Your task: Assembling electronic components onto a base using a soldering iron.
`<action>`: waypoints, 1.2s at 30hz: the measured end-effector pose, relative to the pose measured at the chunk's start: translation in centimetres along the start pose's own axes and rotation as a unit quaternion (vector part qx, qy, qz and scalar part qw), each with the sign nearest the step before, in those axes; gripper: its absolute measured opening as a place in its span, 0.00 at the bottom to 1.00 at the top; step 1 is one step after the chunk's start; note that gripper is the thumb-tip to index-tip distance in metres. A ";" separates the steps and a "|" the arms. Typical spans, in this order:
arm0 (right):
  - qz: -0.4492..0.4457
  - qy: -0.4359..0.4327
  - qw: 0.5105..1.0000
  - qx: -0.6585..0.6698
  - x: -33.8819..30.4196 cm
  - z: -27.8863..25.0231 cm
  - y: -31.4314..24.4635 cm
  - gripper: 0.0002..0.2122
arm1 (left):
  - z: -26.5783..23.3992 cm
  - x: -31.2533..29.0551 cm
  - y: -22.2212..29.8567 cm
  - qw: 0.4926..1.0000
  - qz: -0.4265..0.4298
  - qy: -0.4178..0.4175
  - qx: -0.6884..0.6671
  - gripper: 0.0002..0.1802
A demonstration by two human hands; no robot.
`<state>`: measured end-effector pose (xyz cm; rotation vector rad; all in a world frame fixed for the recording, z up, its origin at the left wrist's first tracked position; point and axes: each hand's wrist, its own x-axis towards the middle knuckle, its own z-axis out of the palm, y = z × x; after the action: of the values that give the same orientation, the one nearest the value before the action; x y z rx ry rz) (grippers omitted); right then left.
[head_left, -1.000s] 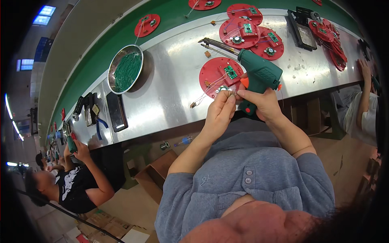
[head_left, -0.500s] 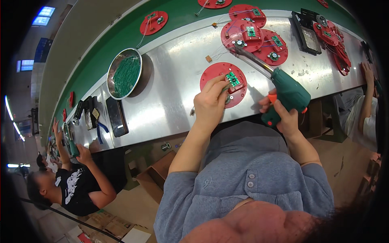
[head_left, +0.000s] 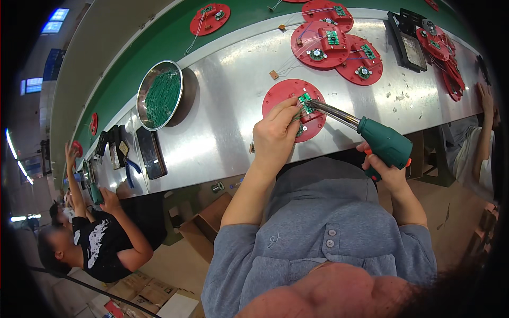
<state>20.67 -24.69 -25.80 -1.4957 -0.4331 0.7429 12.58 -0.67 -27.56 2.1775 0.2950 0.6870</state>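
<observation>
On the bench [head_left: 222,106], the right hand [head_left: 384,168] grips the iron [head_left: 384,140], tip at the board [head_left: 304,100] on the nearest disc [head_left: 280,92]. The left hand [head_left: 277,130] is narrowed, its hold unclear; a leftward slip could burn it.

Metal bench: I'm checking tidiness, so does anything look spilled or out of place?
Yes: dark specks mark the metal bench on the near side of the black tray, perhaps residue; the metal farther left looks cleaner.
</observation>
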 end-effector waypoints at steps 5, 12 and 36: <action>0.014 0.013 1.000 -0.017 0.0 0.1 -0.5 0.10 | 0.0 0.0 0.1 1.000 -0.002 -0.003 0.017 0.10; 0.010 0.024 0.999 -0.036 0.0 0.2 -0.7 0.08 | 0.2 0.0 -0.3 0.997 0.053 0.023 0.045 0.11; -0.031 0.022 0.999 0.020 0.2 -0.7 -0.2 0.10 | 0.3 0.0 -0.3 0.995 0.071 0.026 0.066 0.11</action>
<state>21.29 -25.06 -25.63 -1.4512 -0.4274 0.6649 12.79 -0.68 -27.91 2.3270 0.2185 0.8248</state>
